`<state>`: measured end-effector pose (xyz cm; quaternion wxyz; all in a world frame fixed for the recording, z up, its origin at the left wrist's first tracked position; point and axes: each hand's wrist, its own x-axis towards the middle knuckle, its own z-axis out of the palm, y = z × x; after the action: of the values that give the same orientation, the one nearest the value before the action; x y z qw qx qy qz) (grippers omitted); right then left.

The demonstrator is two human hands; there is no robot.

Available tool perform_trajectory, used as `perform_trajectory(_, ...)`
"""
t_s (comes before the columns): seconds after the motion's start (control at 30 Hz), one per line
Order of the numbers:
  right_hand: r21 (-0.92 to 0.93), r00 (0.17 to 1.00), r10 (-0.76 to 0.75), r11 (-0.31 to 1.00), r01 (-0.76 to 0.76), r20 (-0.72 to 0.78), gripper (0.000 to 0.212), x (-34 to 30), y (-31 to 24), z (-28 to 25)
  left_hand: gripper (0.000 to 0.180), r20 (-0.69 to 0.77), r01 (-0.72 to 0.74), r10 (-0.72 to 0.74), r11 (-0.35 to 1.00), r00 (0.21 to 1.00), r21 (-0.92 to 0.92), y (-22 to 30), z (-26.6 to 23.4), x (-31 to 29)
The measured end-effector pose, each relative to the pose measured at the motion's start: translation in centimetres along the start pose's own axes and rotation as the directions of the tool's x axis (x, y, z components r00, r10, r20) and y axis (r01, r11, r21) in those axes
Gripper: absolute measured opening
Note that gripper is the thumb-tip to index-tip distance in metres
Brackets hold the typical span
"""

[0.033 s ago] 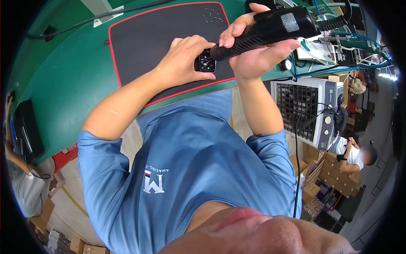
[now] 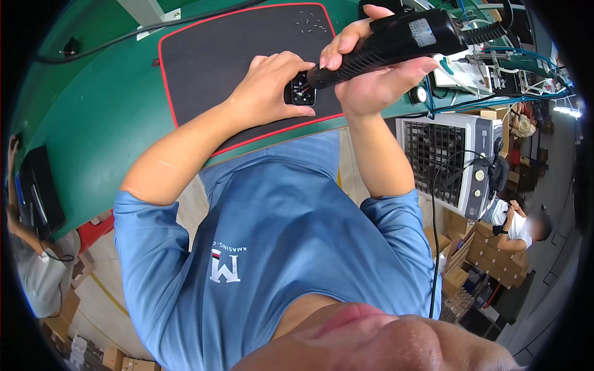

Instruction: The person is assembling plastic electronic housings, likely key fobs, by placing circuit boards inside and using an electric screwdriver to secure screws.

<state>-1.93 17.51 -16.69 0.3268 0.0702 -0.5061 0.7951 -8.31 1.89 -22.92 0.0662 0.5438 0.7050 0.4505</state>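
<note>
My left hand [image 2: 266, 89] is closed around a small black electronic device [image 2: 304, 99] with rounded corners, its thumb and fingers gripping opposite edges. The device lies on a black mat [image 2: 216, 68] with a red border. In my right hand [image 2: 371, 86] is a black electric screwdriver [image 2: 387, 46], fingers wrapped over its ribbed body and thumb beneath. The screwdriver slants down to the left, with its nose over the device. The bit meets the device's inside, though the exact contact point is too small to make out. Several tiny screws [image 2: 312, 23] are scattered on the mat's far right corner.
A dark cable [image 2: 124, 42] crosses the green bench [image 2: 93, 111] by a metal bracket [image 2: 148, 18]. Cables and blue hoses [image 2: 495, 96] crowd the right side. An air cooler [image 2: 448, 164] stands below the bench at right. Two other people are at the far sides.
Both hands, the electric screwdriver and the device stay almost exactly in place. The dark cable at the far left of the bench has shifted slightly.
</note>
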Motion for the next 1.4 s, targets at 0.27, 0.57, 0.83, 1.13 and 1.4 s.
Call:
perform_trajectory(0.27, -0.065, 0.991, 0.019, 0.998, -0.01, 0.136, 0.108, -0.2, -0.1, -0.4, 0.074, -0.019, -0.013, 0.013, 1.0, 1.0, 0.003, -0.1, -0.2, 0.1)
perform_trajectory(0.57, -0.039, 0.997, 0.052, 0.998, -0.05, 0.064, 0.104, -0.8, -0.1, 0.6, 0.072, 0.02, 0.024, -0.025, 1.0, 0.999, 0.018, -0.1, -0.2, 0.1)
perform_trajectory(0.83, 0.13, 0.989, 0.026, 0.99, -0.045, 0.148, 0.097, 3.1, -9.1, -1.0, 0.085, -0.009, -0.009, 0.009, 0.997, 1.0, 0.073, -0.2, -0.7, 0.2)
perform_trajectory(1.13, 0.213, 0.788, 0.608, 0.761, -0.612, 0.091, 0.084, -7.9, -4.4, -11.2, 0.075, -0.14, 0.34, -0.314, 0.907, 0.939, 0.25, -2.2, -5.2, 3.3)
perform_trajectory(1.4, -0.068, 0.812, 0.571, 0.821, -0.567, 0.119, 0.082, -9.0, -3.5, -13.3, 0.081, -0.319, 0.529, -0.423, 0.633, 0.848, 0.565, -16.4, -14.0, 12.2)
